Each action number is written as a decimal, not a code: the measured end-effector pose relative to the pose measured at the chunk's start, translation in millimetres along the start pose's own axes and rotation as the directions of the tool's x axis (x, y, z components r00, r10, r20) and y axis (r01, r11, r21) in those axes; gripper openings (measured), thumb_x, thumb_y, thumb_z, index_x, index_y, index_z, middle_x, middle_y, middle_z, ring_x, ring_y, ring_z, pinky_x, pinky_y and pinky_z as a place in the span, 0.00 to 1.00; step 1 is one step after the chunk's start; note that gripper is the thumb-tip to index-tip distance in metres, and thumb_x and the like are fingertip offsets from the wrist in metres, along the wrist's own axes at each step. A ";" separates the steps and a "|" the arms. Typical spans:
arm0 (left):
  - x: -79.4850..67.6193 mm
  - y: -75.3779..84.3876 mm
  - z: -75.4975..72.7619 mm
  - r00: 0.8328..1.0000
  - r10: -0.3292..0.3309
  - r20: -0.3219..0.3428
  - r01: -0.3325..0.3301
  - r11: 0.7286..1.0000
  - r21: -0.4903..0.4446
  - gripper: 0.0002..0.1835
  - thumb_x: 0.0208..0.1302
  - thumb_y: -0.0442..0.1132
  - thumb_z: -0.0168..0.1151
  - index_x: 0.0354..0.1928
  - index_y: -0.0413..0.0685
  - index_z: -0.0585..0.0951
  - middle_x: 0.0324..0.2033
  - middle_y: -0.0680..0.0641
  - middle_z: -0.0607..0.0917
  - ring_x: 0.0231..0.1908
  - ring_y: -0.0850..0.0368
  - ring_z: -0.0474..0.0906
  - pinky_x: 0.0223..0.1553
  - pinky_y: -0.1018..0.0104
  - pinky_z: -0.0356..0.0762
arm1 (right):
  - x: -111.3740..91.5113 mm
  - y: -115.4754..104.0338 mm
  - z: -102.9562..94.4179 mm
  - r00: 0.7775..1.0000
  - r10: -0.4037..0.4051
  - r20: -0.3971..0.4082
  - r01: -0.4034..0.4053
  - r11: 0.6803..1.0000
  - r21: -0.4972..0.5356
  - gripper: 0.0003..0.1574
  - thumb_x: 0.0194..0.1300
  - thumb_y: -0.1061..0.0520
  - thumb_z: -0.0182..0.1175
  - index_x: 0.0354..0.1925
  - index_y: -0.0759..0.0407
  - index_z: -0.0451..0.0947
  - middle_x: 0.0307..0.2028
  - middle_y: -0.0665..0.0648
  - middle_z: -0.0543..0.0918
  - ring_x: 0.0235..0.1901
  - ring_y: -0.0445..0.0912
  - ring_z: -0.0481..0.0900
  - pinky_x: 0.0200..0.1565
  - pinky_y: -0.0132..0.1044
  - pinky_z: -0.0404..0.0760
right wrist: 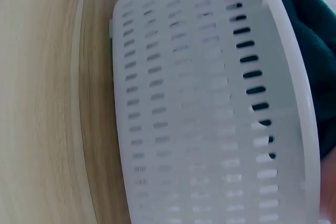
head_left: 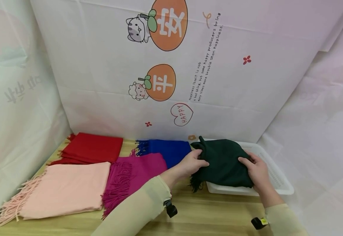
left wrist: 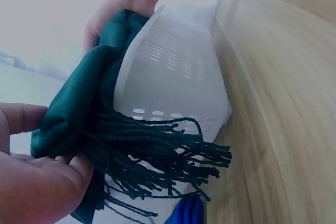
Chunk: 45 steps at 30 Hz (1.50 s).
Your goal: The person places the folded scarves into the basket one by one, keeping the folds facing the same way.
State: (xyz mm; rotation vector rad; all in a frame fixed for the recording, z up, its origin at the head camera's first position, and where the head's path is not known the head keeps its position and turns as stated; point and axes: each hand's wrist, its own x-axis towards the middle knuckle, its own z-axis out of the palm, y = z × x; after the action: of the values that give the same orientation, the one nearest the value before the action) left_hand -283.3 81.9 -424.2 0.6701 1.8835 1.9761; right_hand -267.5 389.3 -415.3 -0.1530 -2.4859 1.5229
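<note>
A folded dark green scarf (head_left: 222,164) with a fringe is held over the white perforated basket (head_left: 277,167). My left hand (head_left: 190,162) pinches its left end between thumb and fingers; in the left wrist view the fringe (left wrist: 152,150) hangs beside the left hand (left wrist: 42,182), outside the basket wall. My right hand (head_left: 258,168) grips the scarf's right edge, thumb on top and fingers underneath. The right wrist view shows mostly the slotted basket side (right wrist: 210,103), with a bit of green scarf (right wrist: 315,51) past its rim.
Left of the basket lie several folded fringed scarves: blue (head_left: 171,150), magenta (head_left: 142,170), red (head_left: 93,147) and pale pink (head_left: 68,188). They rest on a wood-grain table (head_left: 206,213). White printed sheets (head_left: 233,85) enclose the back and sides.
</note>
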 end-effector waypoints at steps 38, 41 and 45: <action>30.7 1.3 25.2 0.993 -0.052 -0.108 0.086 0.934 0.346 0.35 0.83 0.35 0.58 0.86 0.42 0.63 0.83 0.42 0.69 0.80 0.47 0.67 0.76 0.51 0.72 | 23.6 10.9 -19.0 0.987 0.004 0.160 0.046 0.949 -0.310 0.48 0.86 0.40 0.59 0.85 0.68 0.60 0.81 0.79 0.61 0.78 0.74 0.61 0.75 0.69 0.63; 32.7 1.5 27.9 0.994 -0.037 -0.099 0.073 0.922 0.379 0.34 0.83 0.35 0.58 0.86 0.42 0.64 0.83 0.43 0.69 0.80 0.49 0.67 0.76 0.53 0.72 | 24.6 11.6 -21.5 0.988 -0.007 0.156 0.060 0.940 -0.335 0.46 0.86 0.42 0.59 0.84 0.69 0.62 0.80 0.80 0.63 0.78 0.75 0.61 0.75 0.70 0.64; 37.6 1.0 31.2 0.995 -0.023 -0.097 0.064 0.892 0.448 0.34 0.83 0.36 0.60 0.86 0.42 0.65 0.82 0.45 0.70 0.80 0.53 0.66 0.77 0.57 0.69 | 26.5 14.1 -23.8 0.988 -0.016 0.154 0.071 0.932 -0.354 0.44 0.86 0.43 0.58 0.83 0.71 0.63 0.79 0.81 0.64 0.77 0.76 0.62 0.74 0.70 0.65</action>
State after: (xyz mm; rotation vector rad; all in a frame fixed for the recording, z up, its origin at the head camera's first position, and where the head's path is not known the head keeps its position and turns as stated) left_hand -297.6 128.3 -418.6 0.6568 2.4223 1.5663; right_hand -287.8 421.7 -413.9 -0.0423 -2.8470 1.0829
